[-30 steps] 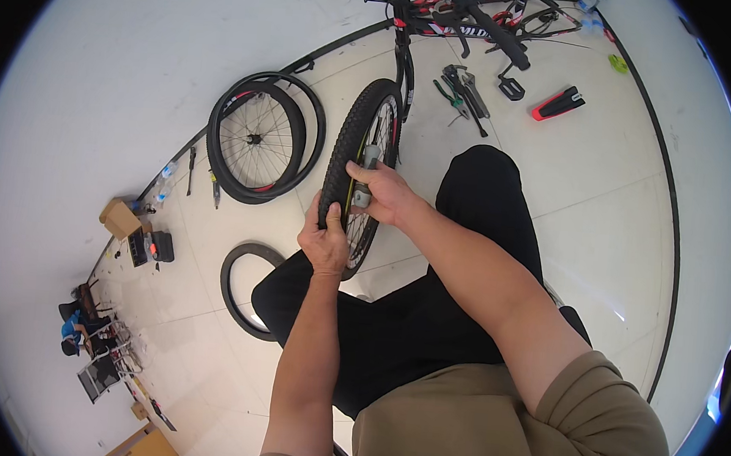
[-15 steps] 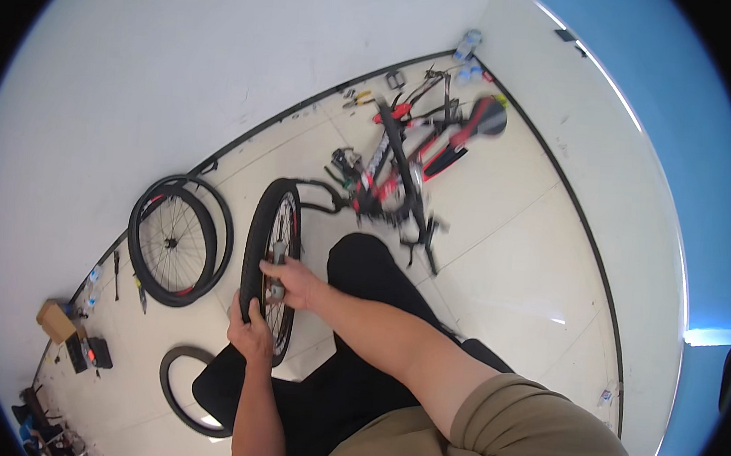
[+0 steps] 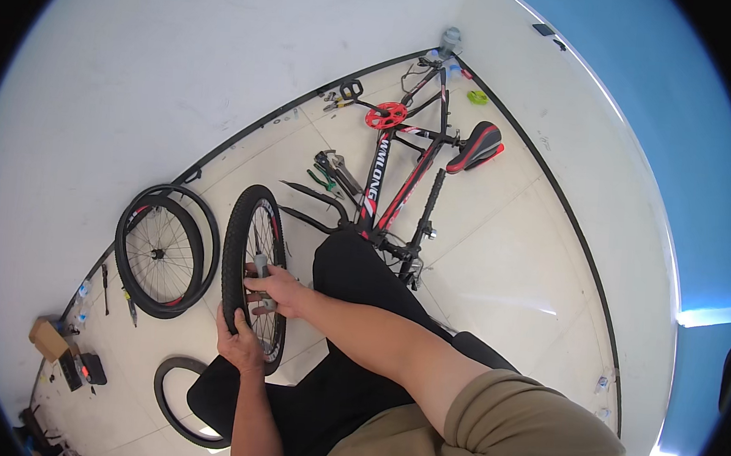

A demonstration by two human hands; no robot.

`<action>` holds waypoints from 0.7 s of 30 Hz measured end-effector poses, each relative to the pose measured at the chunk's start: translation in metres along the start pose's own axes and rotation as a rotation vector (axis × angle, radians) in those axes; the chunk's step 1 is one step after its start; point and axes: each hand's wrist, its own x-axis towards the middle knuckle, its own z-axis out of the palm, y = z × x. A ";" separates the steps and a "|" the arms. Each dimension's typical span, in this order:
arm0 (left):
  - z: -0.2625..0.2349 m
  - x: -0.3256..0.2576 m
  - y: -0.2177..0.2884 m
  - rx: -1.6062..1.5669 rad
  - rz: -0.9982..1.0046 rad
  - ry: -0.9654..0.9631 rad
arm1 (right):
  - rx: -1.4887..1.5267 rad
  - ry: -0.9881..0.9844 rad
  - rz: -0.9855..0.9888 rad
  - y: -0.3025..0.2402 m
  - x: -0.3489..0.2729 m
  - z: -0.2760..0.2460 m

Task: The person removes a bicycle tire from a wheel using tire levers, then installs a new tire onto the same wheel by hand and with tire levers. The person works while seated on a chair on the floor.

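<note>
A bicycle wheel (image 3: 235,257) with a black knobbly tyre stands upright in front of my legs. My left hand (image 3: 240,345) grips its tyre at the near, lower side, thumb on one side and fingers round the other. At the spokes, my right hand (image 3: 280,291) is closed round a grey, stubby cylindrical tool (image 3: 262,265), which lies against the inner side of the wheel. Its exact kind and its working end cannot be made out. Part of the rim and spokes hides behind the right hand and tool.
A bicycle frame (image 3: 378,174) lies right of the wheel, with a black and red saddle (image 3: 477,147). Pliers (image 3: 325,181) lie beside it. Another wheel (image 3: 158,254) with a loose tyre rests at left. A separate tyre (image 3: 168,405) and a cardboard box (image 3: 49,339) are lower left.
The picture has steadied, and most things sit slightly further left in it. Wheel, tool and both hands keep nearly the same arrangement, with both grips held.
</note>
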 end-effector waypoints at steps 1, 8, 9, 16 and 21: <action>0.000 0.000 -0.004 -0.002 0.009 0.009 | -0.013 -0.020 -0.006 0.001 -0.001 0.000; -0.008 -0.015 -0.006 0.026 0.027 0.020 | -0.067 -0.015 -0.062 0.021 -0.017 0.005; -0.006 -0.013 -0.007 0.018 0.048 0.031 | -0.084 0.008 -0.074 0.021 -0.016 0.006; -0.008 -0.014 -0.003 0.027 0.002 0.005 | -0.025 0.095 -0.129 0.040 -0.034 0.005; -0.019 -0.008 -0.020 0.055 0.110 0.071 | -0.180 0.185 -0.088 0.050 -0.050 0.015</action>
